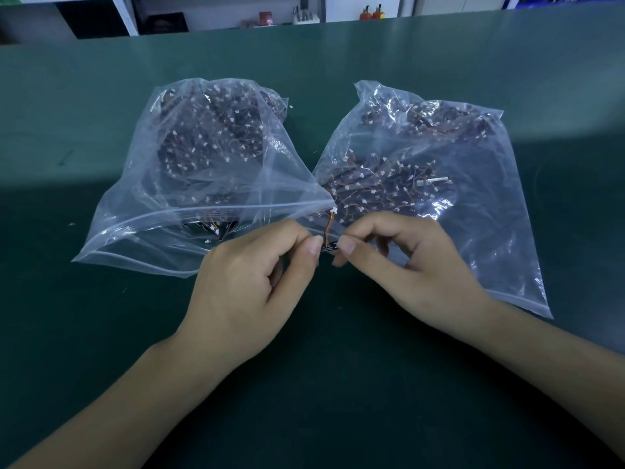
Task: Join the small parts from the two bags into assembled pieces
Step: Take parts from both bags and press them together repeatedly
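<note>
Two clear zip bags lie side by side on the green table. The left bag (189, 184) and the right bag (449, 184) each hold several small dark parts with thin wires and white plugs. In front of them, my left hand (257, 282) and my right hand (412, 265) together pinch one small black strip (329, 248) between thumbs and forefingers. From the strip an orange-red wire (328, 226) rises to a white plug (334, 209). The rest of the strip is hidden by my fingertips.
The green table (101, 350) stretches wide around the bags and toward me. Its far edge meets white shelving (128, 15) with small bottles and boxes at the back.
</note>
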`<state>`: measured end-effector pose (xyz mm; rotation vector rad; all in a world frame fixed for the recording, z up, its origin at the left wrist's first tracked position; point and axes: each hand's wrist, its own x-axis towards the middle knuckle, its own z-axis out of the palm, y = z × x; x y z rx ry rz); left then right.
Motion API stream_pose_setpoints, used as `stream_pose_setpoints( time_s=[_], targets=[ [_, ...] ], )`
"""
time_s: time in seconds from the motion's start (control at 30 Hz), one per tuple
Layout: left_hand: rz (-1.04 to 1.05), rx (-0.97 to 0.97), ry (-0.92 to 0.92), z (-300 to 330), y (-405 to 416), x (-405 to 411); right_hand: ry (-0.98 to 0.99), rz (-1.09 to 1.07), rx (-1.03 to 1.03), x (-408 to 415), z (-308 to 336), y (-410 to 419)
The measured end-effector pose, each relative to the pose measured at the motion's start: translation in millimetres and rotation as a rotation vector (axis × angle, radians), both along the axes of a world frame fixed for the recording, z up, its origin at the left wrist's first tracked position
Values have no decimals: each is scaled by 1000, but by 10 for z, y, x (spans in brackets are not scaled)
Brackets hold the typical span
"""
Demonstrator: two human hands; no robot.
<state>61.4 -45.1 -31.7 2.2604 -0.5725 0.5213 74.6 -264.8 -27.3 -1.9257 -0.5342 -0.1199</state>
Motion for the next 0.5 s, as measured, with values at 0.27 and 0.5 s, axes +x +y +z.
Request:
stream_pose_setpoints(
  time_s=[0.27, 0.5],
  targets=[
    [-52, -31, -12, 9, -22, -8, -44, 6, -5, -26, 10, -5],
    [-78, -26, 31, 16, -20, -27, -12, -23, 37, -10, 10, 9]
  ],
)
